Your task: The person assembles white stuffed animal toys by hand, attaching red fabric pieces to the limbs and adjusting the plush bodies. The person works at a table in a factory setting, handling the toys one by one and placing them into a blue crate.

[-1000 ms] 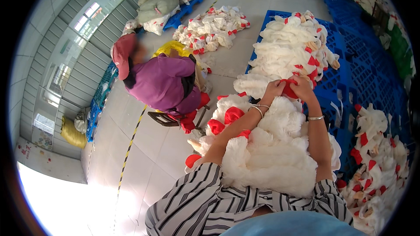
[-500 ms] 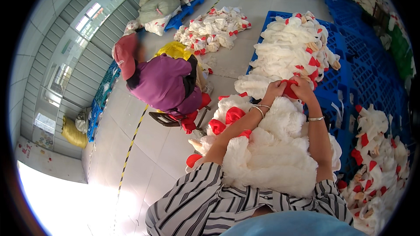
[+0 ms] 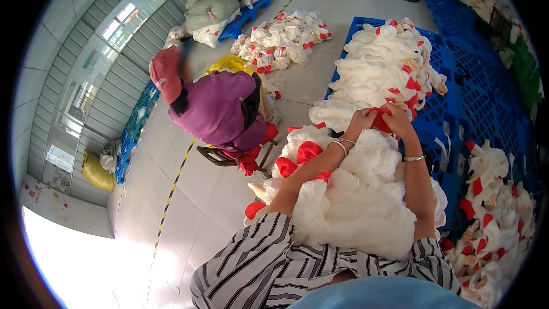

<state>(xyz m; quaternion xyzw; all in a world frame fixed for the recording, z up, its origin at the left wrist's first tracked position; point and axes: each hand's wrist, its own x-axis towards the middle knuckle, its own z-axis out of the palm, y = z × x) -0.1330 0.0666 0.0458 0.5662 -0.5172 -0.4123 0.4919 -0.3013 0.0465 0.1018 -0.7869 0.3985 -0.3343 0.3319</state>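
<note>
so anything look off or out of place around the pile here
Nothing stands out. Both hands pinch a red piece atop the white plush heap in the lap; more plush sits piled on the blue pallets.

At the centre of the frame the left hand [image 3: 361, 120] and right hand [image 3: 398, 121] pinch a red cloth piece [image 3: 381, 119] above a heap of white plush toys [image 3: 354, 206] on the lap, with a person in a purple top [image 3: 220, 109] seated to the left and blue pallets [image 3: 474, 103] to the right.
</note>
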